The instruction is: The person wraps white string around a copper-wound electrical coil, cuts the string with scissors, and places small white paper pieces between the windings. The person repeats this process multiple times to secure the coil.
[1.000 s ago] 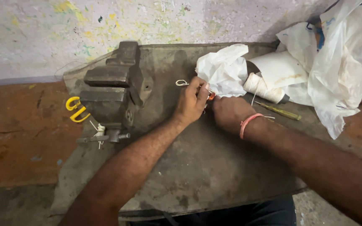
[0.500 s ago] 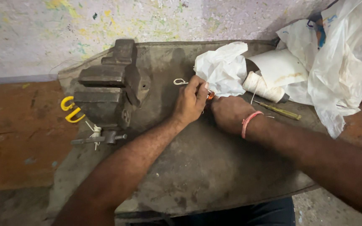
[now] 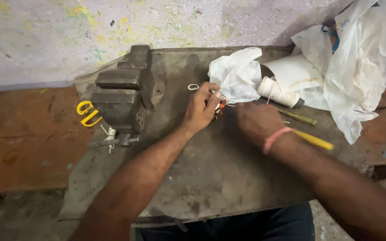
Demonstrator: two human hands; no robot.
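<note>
My left hand [image 3: 203,107] is closed around a small orange and white piece [image 3: 220,106] with thin white thread on it, held just above the grey metal bench top [image 3: 228,174]. My right hand [image 3: 256,120], with a pink band at the wrist, hovers blurred just right of it; its fingers are curled, and what they grip I cannot make out. A spool of white thread [image 3: 277,91] lies just beyond my right hand. A small loop of white thread [image 3: 193,87] rests on the bench past my left hand.
A heavy bench vise [image 3: 123,96] stands at the left of the bench, yellow-handled scissors [image 3: 88,114] beside it. Crumpled white cloth [image 3: 235,73] and white plastic bags [image 3: 358,67] fill the back right. A yellow-handled tool [image 3: 311,139] lies under my right forearm. A paint-flecked wall runs behind.
My right hand has pulled away to the right from my left hand, and it is motion-blurred. My left hand stays in place with the small piece.
</note>
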